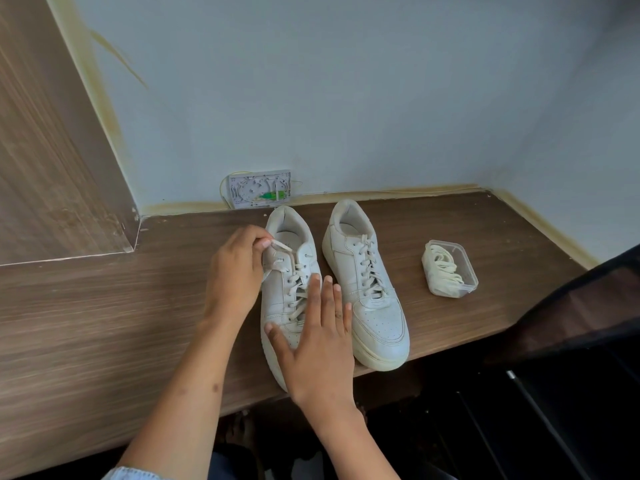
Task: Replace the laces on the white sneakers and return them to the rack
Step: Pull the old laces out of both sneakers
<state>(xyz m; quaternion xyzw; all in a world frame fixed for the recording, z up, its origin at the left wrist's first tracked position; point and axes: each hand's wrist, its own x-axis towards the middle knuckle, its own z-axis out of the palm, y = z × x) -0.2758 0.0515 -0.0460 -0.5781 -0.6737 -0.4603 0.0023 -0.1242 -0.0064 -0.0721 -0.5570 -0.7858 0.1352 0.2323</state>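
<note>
Two white sneakers stand side by side on the wooden surface (pixel 104 323). The left hand (pixel 235 268) pinches a lace end (pixel 281 244) on the left sneaker (pixel 277 299). The right hand (pixel 318 337) lies flat, fingers straight, hiding its toe. The right sneaker (pixel 370 289) is laced; a tub (pixel 450 270) of laces sits nearby.

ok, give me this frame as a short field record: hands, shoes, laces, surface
left hand: pinches lace end of left sneaker
right hand: flat, fingers straight, pressing the left sneaker's toe
right sneaker: fully laced, untouched, beside the left one
plastic container: open, holds spare laces, right of the sneakers
surface: wooden desk against wall
rack: not in view
</note>
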